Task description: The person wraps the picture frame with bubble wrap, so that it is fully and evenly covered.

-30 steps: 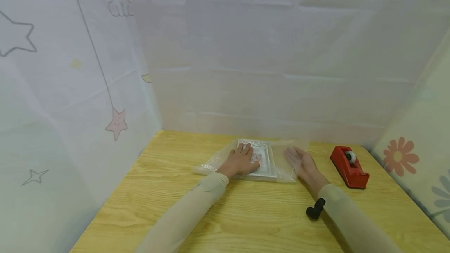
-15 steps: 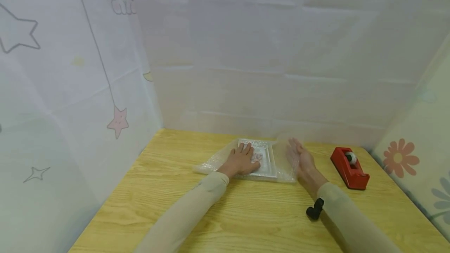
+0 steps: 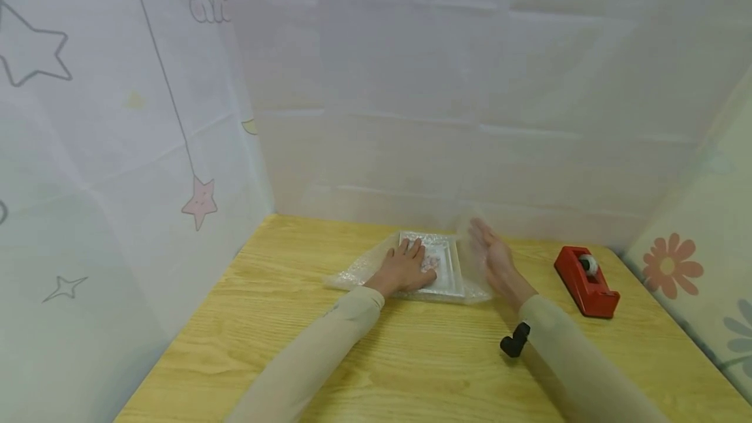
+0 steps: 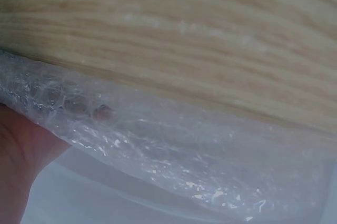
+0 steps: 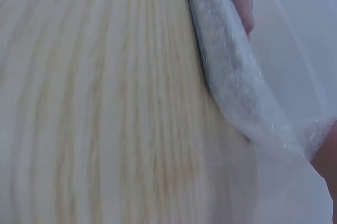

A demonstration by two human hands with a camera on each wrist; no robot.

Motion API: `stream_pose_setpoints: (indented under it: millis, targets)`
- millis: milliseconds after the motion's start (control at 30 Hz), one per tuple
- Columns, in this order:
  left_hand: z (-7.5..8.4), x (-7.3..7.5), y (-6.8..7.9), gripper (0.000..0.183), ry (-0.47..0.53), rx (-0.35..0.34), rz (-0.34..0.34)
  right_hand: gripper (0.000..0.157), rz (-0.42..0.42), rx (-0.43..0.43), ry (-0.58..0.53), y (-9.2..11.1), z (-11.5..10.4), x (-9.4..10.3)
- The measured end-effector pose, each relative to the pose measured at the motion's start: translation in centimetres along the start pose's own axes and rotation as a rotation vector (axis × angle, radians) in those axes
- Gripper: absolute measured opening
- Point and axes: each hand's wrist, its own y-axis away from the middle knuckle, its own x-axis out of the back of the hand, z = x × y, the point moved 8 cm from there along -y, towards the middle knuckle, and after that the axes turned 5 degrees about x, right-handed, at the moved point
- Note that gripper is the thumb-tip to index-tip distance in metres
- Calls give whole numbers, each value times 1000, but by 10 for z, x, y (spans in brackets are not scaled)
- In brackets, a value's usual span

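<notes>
A framed picture (image 3: 451, 265) with a pale border lies flat on the table, and bubble wrap (image 3: 360, 271) spreads out on both sides of it. My left hand (image 3: 404, 267) rests on the picture with its fingers spread. Straight fingers of my right hand (image 3: 497, 261) hold up the wrap's right flap (image 3: 468, 260), which stands raised beside the frame. In the left wrist view the wrap (image 4: 158, 150) runs along the near edge, close to part of the left hand (image 4: 21, 161). The right wrist view catches the wrap (image 5: 226, 66) and a sliver of the right hand (image 5: 327, 155).
A red tape dispenser (image 3: 585, 282) with a roll of clear tape stands on the wooden table (image 3: 376, 358), right of the right hand. A black device (image 3: 516, 340) is on the right sleeve. Pale printed cloth walls (image 3: 376, 116) close off the back and sides.
My right hand has risen and moved left, tilting the wrap's right flap up and toward the picture. The left hand has stayed in place on the picture.
</notes>
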Motion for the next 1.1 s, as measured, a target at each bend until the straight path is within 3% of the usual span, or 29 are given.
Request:
stream_pose_setpoints:
  millis: [267,467,567,767,867,1000,1100]
  targets:
    - [5,8,6,81,2,13,19,51,93,-6,105,-10,14,-20]
    - [1,1,-2,83,24,37,18,51,141,-19,98,-13,29,-29]
    - [2,0,-2,84,21,30,11,51,140,-13,128,-12,37,-33]
    - [3,-3,-1,79,-3,26,-3,51,77,-13,345,-13,54,-41]
    - [-2,-14,-12,80,5,29,-19,52,55,-34,455,-13,61,-45]
    - [-10,-26,-28,79,-3,27,-49,54,28,-101,497,-12,67,-53]
    - [-10,-23,-28,75,-9,25,-36,55,7,-131,522,-13,70,-57]
